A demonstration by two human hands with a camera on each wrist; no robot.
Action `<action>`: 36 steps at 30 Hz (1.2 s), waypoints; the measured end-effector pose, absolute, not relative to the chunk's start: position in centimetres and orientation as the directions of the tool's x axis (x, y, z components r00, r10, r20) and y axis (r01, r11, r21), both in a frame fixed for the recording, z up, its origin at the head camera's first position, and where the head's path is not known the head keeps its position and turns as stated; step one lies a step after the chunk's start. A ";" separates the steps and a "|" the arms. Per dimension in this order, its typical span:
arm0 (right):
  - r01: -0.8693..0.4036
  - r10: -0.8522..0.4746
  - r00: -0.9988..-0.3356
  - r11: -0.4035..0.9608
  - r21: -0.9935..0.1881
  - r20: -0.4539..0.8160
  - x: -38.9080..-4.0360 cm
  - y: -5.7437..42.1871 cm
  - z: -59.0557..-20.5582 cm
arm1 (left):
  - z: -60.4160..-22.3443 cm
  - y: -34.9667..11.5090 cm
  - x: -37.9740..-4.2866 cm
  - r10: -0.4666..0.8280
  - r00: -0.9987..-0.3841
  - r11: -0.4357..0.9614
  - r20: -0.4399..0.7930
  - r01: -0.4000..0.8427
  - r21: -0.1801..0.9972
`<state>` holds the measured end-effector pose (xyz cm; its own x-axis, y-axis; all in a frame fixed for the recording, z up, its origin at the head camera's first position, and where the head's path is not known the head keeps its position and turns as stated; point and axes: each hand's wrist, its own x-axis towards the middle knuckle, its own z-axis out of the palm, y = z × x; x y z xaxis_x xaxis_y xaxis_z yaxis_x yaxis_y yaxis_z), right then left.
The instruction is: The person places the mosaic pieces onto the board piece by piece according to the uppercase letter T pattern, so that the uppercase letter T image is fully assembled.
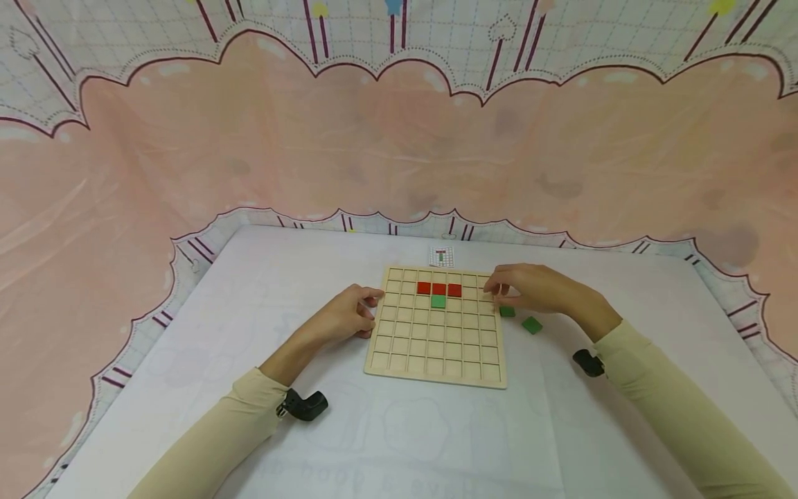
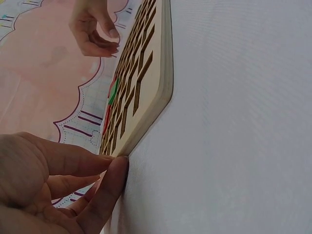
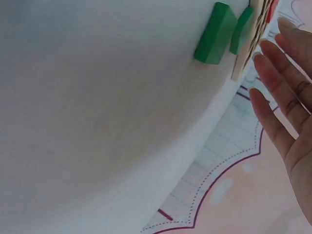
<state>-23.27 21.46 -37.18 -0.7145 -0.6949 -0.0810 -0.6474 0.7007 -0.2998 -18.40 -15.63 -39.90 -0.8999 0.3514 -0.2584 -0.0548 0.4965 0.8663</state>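
A square wooden grid board (image 1: 418, 345) lies flat on the white cloth. Three red tiles (image 1: 439, 289) sit in a row near its far side, with one green tile (image 1: 438, 301) directly under the middle one. My left hand (image 1: 339, 315) grips the board's left edge; thumb and fingertip meet at its rim in the left wrist view. Over the far right edge hovers my right hand (image 1: 536, 287), its fingers loosely spread with nothing between them in the right wrist view. Beside the board, under and near that hand, lie two loose green tiles (image 1: 532, 325).
Just behind the board lies a small printed card (image 1: 441, 257) with a red and green grid pattern. A patterned pink and white sheet (image 1: 374, 152) rises behind the table (image 1: 299, 450). Each wrist carries a black camera (image 1: 305, 405).
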 end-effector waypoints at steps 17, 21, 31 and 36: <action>-0.582 -0.652 -0.746 0.737 -0.345 -0.135 -22.3 23.4 -37.9 | -39.9 -15.8 -18.5 0.349 -0.902 0.486 -0.252 -0.056 0.872; -0.586 -0.651 -0.749 0.738 -0.335 -0.125 -22.1 23.6 -37.9 | -39.9 -15.8 -18.5 0.353 -0.900 0.489 -0.255 -0.055 0.870; -0.583 -0.632 -0.766 0.761 -0.286 -0.121 -21.7 24.5 -37.9 | -40.1 -15.7 -18.5 0.354 -0.900 0.489 -0.253 -0.053 0.871; -0.580 -0.627 -0.770 0.765 -0.282 -0.117 -21.7 24.9 -38.0 | -40.1 -15.7 -18.4 0.344 -0.902 0.484 -0.261 -0.067 0.872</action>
